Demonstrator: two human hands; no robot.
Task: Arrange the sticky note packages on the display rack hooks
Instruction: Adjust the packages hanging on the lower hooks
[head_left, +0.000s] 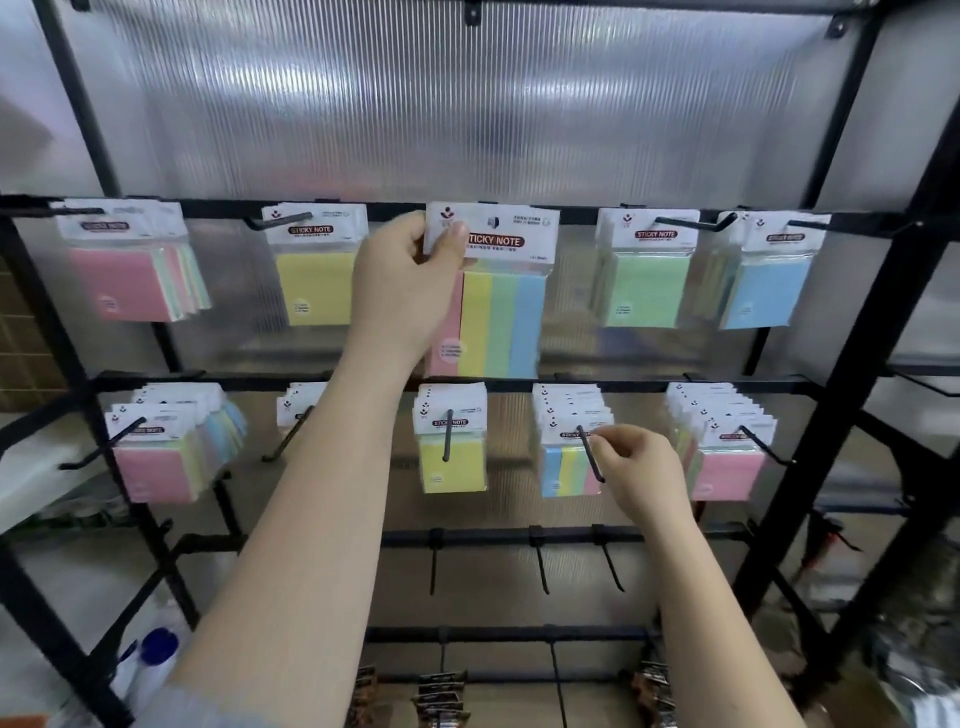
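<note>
Pastel four-colour sticky note package (493, 291) hangs pinched by its header in the left hand (402, 283), above the hook (589, 452) the right hand (641, 470) pinches; a missed hole could drop it.

I see a striped sticky note package (493, 291), pink, yellow, green and blue under a white header card, held upright at the middle of the rack's (852, 374) top row. Single-colour packs hang either side: pink (130, 260), yellow (314, 270), green (647, 270), blue (769, 275). On the lower row, stacked packs hang from black hooks (589, 452): pink (166, 447), yellow (451, 441), striped (569, 447), pink (722, 441).
</note>
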